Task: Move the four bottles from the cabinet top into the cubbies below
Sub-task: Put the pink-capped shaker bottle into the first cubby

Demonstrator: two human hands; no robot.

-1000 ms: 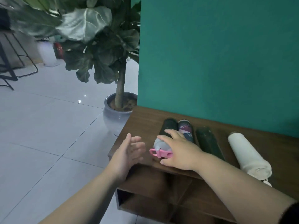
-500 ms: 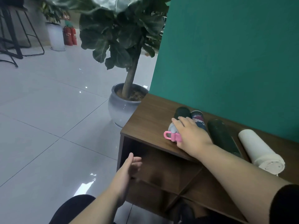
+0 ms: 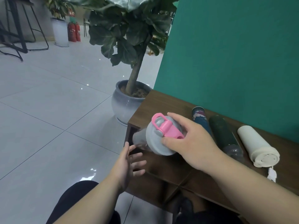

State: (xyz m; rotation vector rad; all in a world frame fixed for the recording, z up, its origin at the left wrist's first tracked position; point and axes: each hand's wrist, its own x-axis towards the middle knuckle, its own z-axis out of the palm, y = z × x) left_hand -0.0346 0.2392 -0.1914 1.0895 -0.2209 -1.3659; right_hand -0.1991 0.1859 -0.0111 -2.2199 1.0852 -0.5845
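So the grey bottle with the pink lid [image 3: 159, 135] was lying on the cabinet top [image 3: 163, 104] a second ago and now it's lifted clear, held out past the cabinet's front left corner. First of four on its way to a cubby [image 3: 163, 167] below, I'd guess. Right hand [image 3: 191, 143] has its grip wrapped over the lid end, thumb and fingers clamped on it. Left hand [image 3: 127, 165] sits just below the bottle, grip spread wide, holding nothing. Patterned bottle [image 3: 200, 120], dark green bottle [image 3: 223, 133] and cream bottle [image 3: 257, 146] lie on the cabinet top.
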